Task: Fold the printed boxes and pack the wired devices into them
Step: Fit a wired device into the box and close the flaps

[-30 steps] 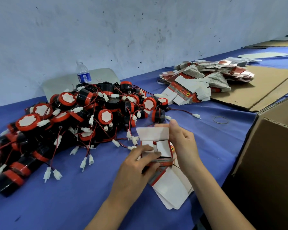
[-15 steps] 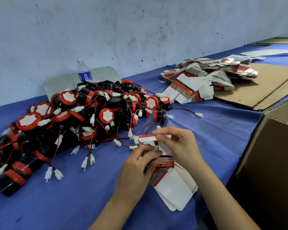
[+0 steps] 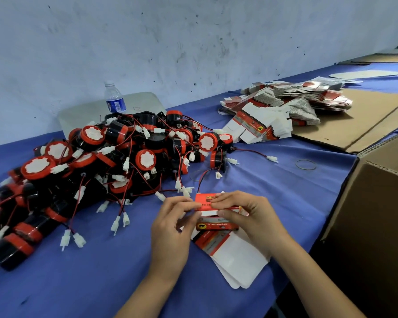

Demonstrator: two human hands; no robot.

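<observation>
A small red and white printed box (image 3: 213, 204) stands on the blue table in front of me, over a few flat box blanks (image 3: 234, 260). My left hand (image 3: 172, 228) grips its left side, fingers curled onto the top flap. My right hand (image 3: 246, 216) holds its right side, with fingertips pressing the red top flap down. A big heap of black and red wired devices (image 3: 97, 166) with white connectors lies to the left. Whether a device is inside the box is hidden.
A stack of flat printed boxes (image 3: 285, 111) lies at the back right, partly on a cardboard sheet (image 3: 365, 120). An open brown carton (image 3: 377, 214) stands at the right edge. A water bottle (image 3: 114, 98) stands by the wall; a rubber band (image 3: 306, 164) lies on the cloth.
The white top flap stood upright a second ago; it has been folded down, and the red lid now lies flat under both hands' fingertips.
</observation>
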